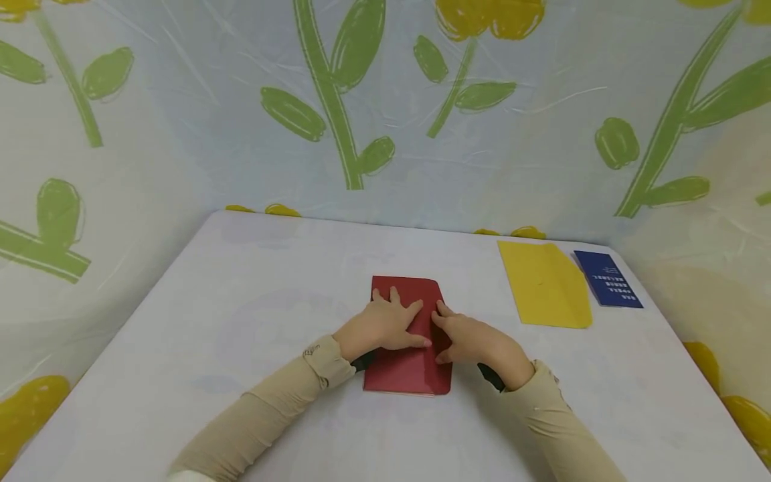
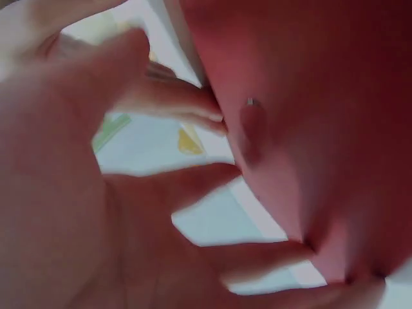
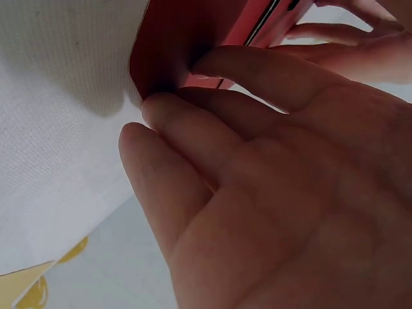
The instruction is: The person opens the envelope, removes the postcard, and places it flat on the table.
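Note:
A red envelope-like paper piece [image 1: 397, 373] lies flat on the white table, its right-hand corners rounded. Over its middle, my left hand [image 1: 385, 326] presses with spread fingers; the left wrist view shows those fingertips against the red surface [image 2: 309, 96]. At the right side, my right hand [image 1: 472, 341] touches a narrow red strip that looks like a folded flap. Seen from the right wrist, the right hand [image 3: 257, 174] has nearly straight fingers, some resting on the red paper [image 3: 170, 38]. A dark slit runs beside that strip. Both palms hide part of the paper in the head view.
To the right lies a yellow paper piece [image 1: 545, 284], shaped like an envelope. Beside it is a dark blue card [image 1: 608, 279] with white print. A flower-patterned cloth [image 1: 512, 161] rises behind the white table [image 1: 241, 288] and along its sides.

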